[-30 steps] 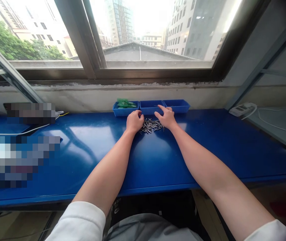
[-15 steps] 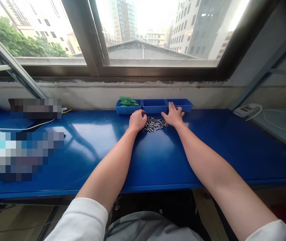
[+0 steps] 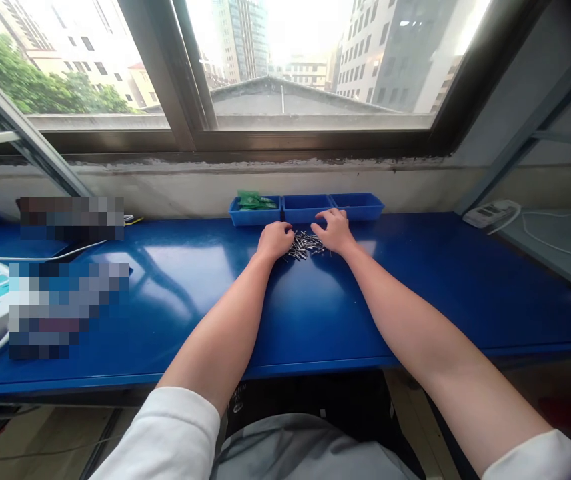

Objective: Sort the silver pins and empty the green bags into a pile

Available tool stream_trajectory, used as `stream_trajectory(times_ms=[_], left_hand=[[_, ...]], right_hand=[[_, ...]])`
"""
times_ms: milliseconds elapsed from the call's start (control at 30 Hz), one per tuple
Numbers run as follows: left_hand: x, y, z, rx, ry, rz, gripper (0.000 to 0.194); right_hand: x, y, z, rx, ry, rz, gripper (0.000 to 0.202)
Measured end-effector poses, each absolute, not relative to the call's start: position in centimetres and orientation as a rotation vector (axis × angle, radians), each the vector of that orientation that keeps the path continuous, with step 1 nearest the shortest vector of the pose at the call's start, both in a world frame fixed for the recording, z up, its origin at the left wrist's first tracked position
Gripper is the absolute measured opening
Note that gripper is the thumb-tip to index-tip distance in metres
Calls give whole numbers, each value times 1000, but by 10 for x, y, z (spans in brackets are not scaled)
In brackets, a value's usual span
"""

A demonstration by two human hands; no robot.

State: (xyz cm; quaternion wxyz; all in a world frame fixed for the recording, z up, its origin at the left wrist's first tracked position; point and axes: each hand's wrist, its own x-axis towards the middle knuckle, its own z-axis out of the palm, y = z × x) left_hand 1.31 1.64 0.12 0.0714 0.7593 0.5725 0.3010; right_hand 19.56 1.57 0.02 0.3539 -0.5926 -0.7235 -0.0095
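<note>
Pins [image 3: 307, 244] between hands [image 3: 275, 241], bins [image 3: 307, 212] behind, front table edge [image 3: 315, 366] well apart

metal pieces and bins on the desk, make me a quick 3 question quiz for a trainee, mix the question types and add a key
1. Multiple choice: of the bins in the row by the wall, which one holds the green packet?
a) left
b) middle
c) right

2. True or false: all the metal pieces lie inside the middle bin.

3. Count: how many bins stand in that row?

Key
1. a
2. False: there are metal pieces in a pile on the desk, mostly between the left hand and the right hand.
3. Three
</note>
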Motion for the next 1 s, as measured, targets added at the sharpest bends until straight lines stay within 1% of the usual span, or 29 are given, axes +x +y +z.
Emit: stream_trajectory(times_ms=[167,300,533,833,1000], left_hand=[[14,15,1,2354,1603,841,33],[14,14,0,2380,1561,809,33],[17,10,1,2414,1561,718,35],[18,11,0,2405,1569,700,33],[20,9,2,2417,1537,860,33]], right_hand=[[191,13,-2,-1678,-1970,55,40],[192,12,0,-1745,-2017,104,31],[193,11,3,-1620,-2068,154,24],[189,12,0,-1610,-2048,131,21],[187,9,2,-1477,-1975,100,19]])
